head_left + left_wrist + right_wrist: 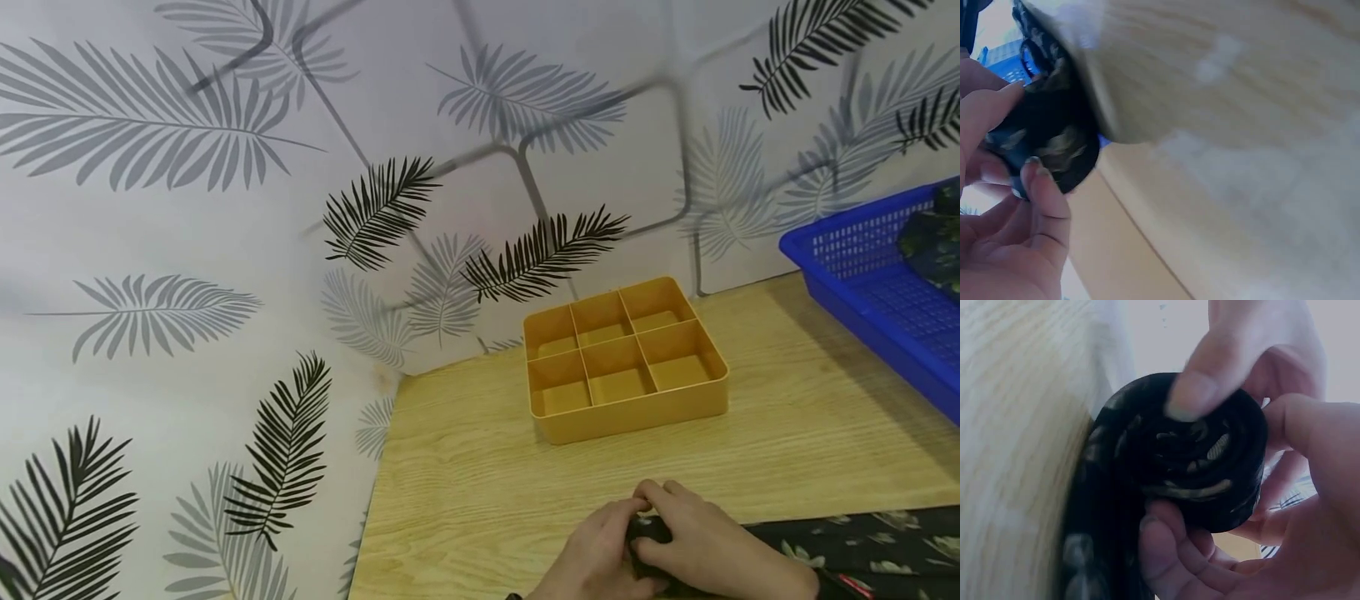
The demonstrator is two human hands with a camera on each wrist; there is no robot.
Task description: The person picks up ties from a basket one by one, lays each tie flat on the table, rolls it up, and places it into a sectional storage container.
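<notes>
A dark cloth (862, 542) with a pale floral print lies as a long folded strip along the table's front right. Its left end is wound into a roll (1200, 450), whose spiral layers show end-on in the right wrist view. My left hand (592, 554) grips the left side of the roll, fingers curled against it. From the other side my right hand (708, 542) holds the roll, with its thumb bent over it. In the left wrist view, fingertips pinch the printed cloth (1054, 137); the hands partly hide the roll in the head view.
A yellow box (630, 417) with several compartments stands on the wooden table (450, 467) behind the hands. At the right is a blue plastic basket (862, 292) with dark patterned fabric (933, 250) inside. A leaf-patterned wall covering (225, 217) borders the table.
</notes>
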